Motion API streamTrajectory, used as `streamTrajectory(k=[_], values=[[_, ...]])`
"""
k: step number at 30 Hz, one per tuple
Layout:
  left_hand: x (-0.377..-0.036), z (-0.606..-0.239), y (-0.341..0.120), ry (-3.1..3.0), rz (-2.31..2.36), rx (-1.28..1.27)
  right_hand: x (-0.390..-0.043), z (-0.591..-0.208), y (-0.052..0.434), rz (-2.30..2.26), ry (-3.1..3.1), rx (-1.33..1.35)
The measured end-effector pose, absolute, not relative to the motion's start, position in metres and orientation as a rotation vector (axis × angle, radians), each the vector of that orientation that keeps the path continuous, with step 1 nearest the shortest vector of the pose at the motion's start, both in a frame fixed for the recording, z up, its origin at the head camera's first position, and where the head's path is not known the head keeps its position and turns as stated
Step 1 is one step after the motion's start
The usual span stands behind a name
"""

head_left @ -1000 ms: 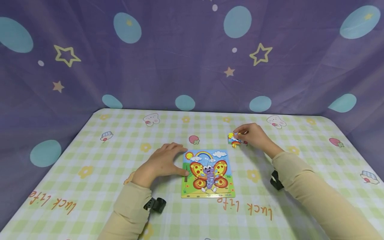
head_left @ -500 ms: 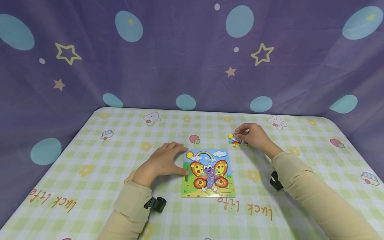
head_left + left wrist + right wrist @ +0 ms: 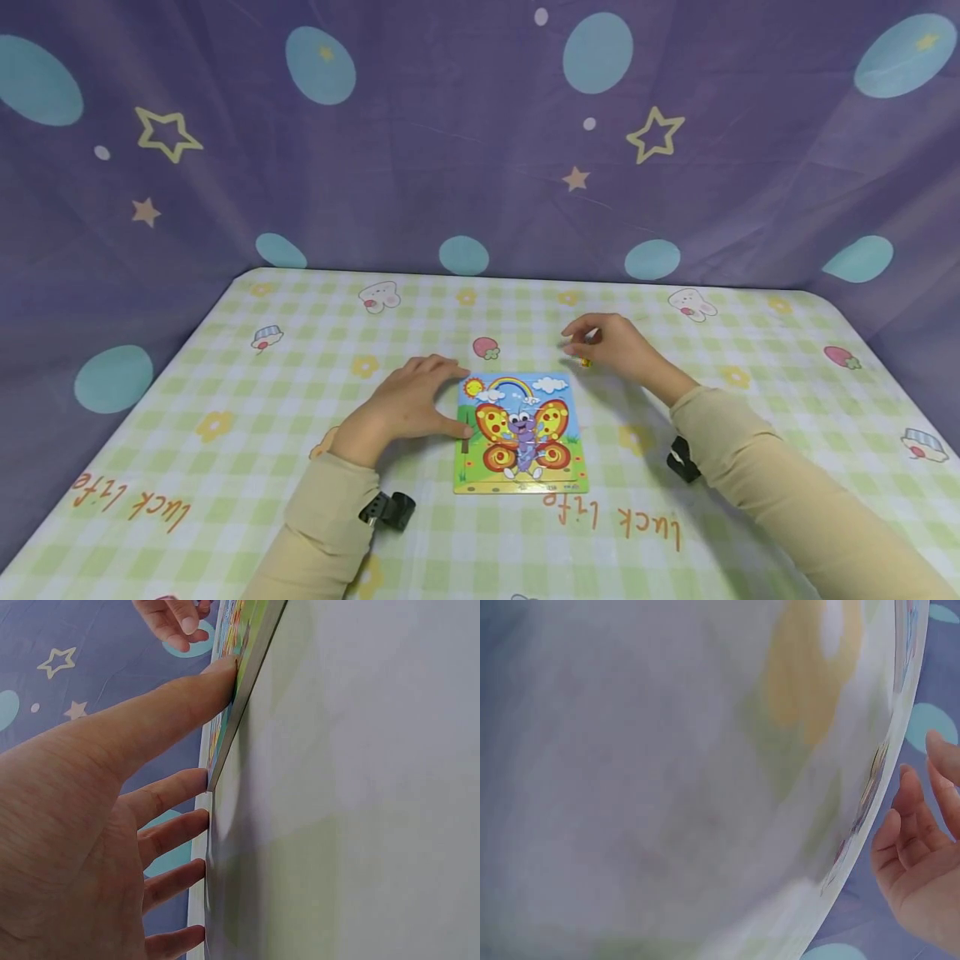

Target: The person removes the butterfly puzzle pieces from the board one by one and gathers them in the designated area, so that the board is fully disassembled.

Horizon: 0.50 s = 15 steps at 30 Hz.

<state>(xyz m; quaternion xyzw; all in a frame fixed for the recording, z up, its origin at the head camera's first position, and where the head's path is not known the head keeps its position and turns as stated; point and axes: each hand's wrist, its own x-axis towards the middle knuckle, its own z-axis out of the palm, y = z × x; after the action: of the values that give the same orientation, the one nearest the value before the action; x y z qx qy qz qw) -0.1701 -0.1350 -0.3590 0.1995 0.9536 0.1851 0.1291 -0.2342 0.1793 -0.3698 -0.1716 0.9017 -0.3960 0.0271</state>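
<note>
A square butterfly jigsaw puzzle lies flat on the table in the head view, its picture filled in. My left hand rests at its left side, fingers spread, the thumb on the edge and the index fingertip at the far left corner. Beyond the puzzle's far right corner, my right hand hovers with thumb and fingers apart and loosely bent. No object shows between them in the right wrist view. Beneath that hand are colourful loose puzzle pieces, mostly hidden from the head view.
A checked tablecloth with printed flowers, fruit and lettering covers the table. Behind its far edge hangs a purple curtain with stars and blue spots. Dark wrist cameras are strapped to both sleeves.
My right hand has shifted left over the loose pieces and now covers most of them; its thumb and fingers have parted. The left hand and the puzzle stay in place.
</note>
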Motion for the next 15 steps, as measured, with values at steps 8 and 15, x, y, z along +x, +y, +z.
streamTrajectory(k=[8, 15], values=[[-0.17, -0.359, -0.135, 2.774, 0.533, 0.579, -0.227, -0.366, 0.162, -1.213, 2.729, -0.622], [-0.17, -0.358, -0.135, 2.772, 0.533, 0.574, -0.222, -0.364, 0.151, -1.19, 2.691, -0.709]])
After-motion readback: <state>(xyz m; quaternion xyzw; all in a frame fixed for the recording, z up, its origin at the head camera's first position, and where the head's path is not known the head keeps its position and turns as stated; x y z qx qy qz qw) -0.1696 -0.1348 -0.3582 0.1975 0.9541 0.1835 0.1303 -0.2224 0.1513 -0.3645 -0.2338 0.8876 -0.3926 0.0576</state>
